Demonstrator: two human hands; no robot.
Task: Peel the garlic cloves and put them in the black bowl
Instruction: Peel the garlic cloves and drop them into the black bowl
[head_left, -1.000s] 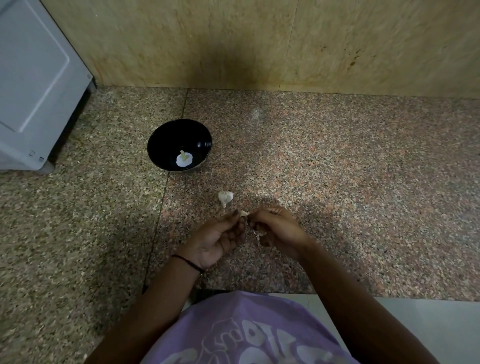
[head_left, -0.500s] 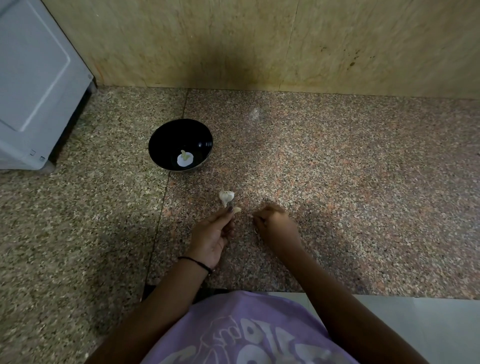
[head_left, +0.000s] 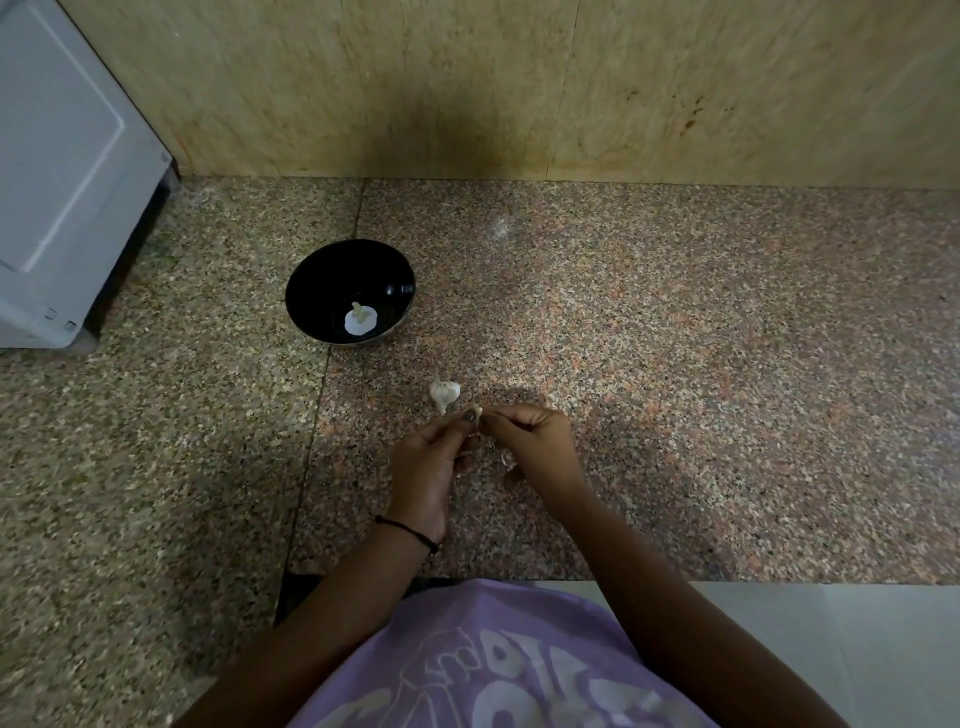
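Pale garlic clove (head_left: 478, 413) is being pinched between the curled fingertips of the left hand (head_left: 423, 467) and the right hand (head_left: 535, 441), which are meeting just above the speckled granite counter (head_left: 727, 389). Just beyond them, a garlic bulb (head_left: 444, 395) is lying on the stone. Farther back and to the left, the black bowl (head_left: 332, 280) is holding a white piece of garlic (head_left: 360, 321).

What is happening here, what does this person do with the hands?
A person is peeling garlic over a speckled stone surface. The left hand and the right hand both pinch a small garlic clove between their fingertips. A garlic bulb lies on the stone just beyond the hands. The black bowl stands further back to the left, with one pale garlic piece in it.
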